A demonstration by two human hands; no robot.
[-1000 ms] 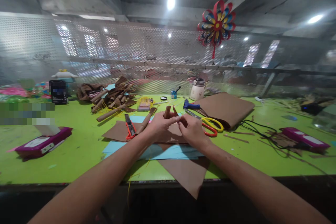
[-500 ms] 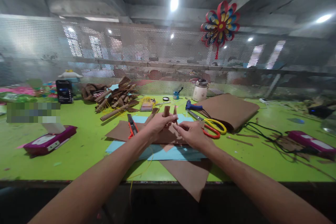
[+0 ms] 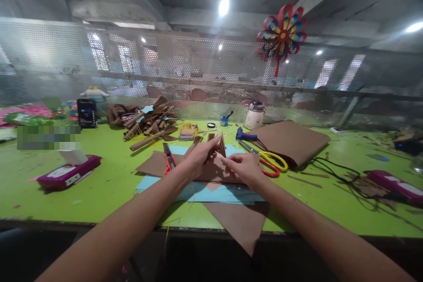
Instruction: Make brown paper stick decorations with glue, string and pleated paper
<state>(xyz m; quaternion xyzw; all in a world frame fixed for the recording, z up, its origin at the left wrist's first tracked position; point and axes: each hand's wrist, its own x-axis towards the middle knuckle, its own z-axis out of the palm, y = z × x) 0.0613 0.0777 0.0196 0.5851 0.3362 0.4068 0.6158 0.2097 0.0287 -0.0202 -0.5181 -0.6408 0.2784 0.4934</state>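
My left hand (image 3: 201,157) is closed around a small folded brown paper piece (image 3: 218,146), holding it upright above the table. My right hand (image 3: 243,168) pinches the lower right edge of the same piece with thumb and fingers. Under both hands lie flat brown paper sheets (image 3: 155,165) on top of light blue paper (image 3: 228,194). A brown triangular sheet (image 3: 243,224) hangs over the table's front edge. An orange-handled cutter (image 3: 169,158) lies just left of my left hand. Scissors with yellow and red handles (image 3: 271,162) lie just right of my right hand.
On the green table (image 3: 109,185) are a pile of rolled brown paper pieces (image 3: 148,125), a phone (image 3: 87,113), a magenta pack (image 3: 68,174) at left, another at right (image 3: 395,181), a folded brown sheet stack (image 3: 291,139), black cable (image 3: 333,167), a white jar (image 3: 255,115). A paper pinwheel (image 3: 282,33) hangs on the mesh wall.
Both hands stayed on the folded brown piece; the left fingers slid up over it and the right hand dropped lower along its edge. The view shifted slightly.
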